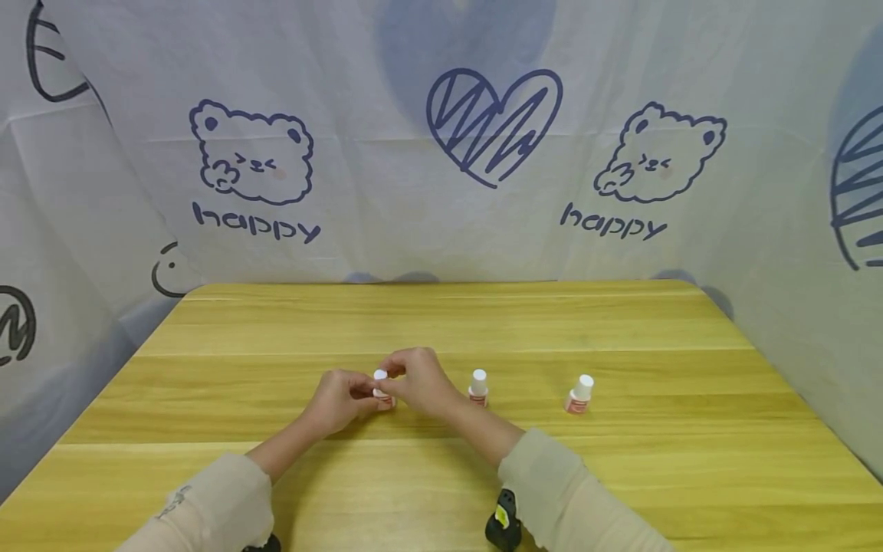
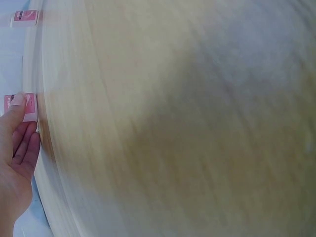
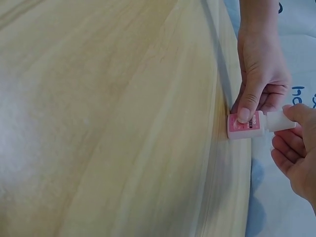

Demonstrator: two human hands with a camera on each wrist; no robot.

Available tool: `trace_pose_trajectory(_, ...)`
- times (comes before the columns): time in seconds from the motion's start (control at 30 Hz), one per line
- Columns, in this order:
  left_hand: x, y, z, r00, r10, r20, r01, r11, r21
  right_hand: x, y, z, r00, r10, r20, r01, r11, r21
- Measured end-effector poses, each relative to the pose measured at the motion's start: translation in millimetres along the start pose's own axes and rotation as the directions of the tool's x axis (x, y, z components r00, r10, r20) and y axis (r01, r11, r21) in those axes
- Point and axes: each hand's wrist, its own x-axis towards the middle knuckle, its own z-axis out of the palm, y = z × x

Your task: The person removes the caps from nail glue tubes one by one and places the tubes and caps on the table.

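A small white bottle with a pink label [image 3: 256,132] stands on the wooden table, left of the middle in the head view. My left hand [image 1: 338,400] grips its body, the thumb across the label. From the other side my right hand [image 1: 422,382] pinches the white cap [image 3: 276,121] between thumb and fingers. The cap sits at the bottle's neck in the right wrist view. In the left wrist view the left thumb covers part of the label, and the bottle's top lies outside the frame.
Two similar bottles stand to the right: a nearer one [image 1: 479,389], partly behind my right forearm, and a farther one [image 1: 579,395]. A printed cloth [image 1: 441,230] hangs behind the table [image 1: 441,322]. A black wrist device [image 1: 504,521] sits below my right sleeve.
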Motion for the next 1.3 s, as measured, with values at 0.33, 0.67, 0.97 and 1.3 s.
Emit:
trace_pose_trajectory(0.33,-0.2,0.8,-0.7,1.0,-0.009,0.003,0.009,1.0,-0.003,2.1,1.2,-0.9,0.999,-0.01,0.043,0.011,1.0,-0.021)
trace_pose_trajectory(0.67,-1.9,2.5,-1.7,1.0,-0.02,0.009,0.02,1.0,-0.018,0.9,-1.7,4.9,0.998,0.019,-0.068,-0.021,0.999,-0.032)
trace_pose_trajectory(0.97,-1.5,2.7,-1.6,1.0,-0.025,0.011,0.026,0.999,-0.028,1.6,-1.5,5.8,0.996,0.045,-0.077,-0.047,0.998,-0.029)
trace_pose_trajectory(1.3,-0.6,0.9,-1.5,1.0,-0.025,0.012,0.025,0.999,-0.023,3.2,-5.4,0.1,0.999,0.048,0.006,-0.048,0.998,-0.051)
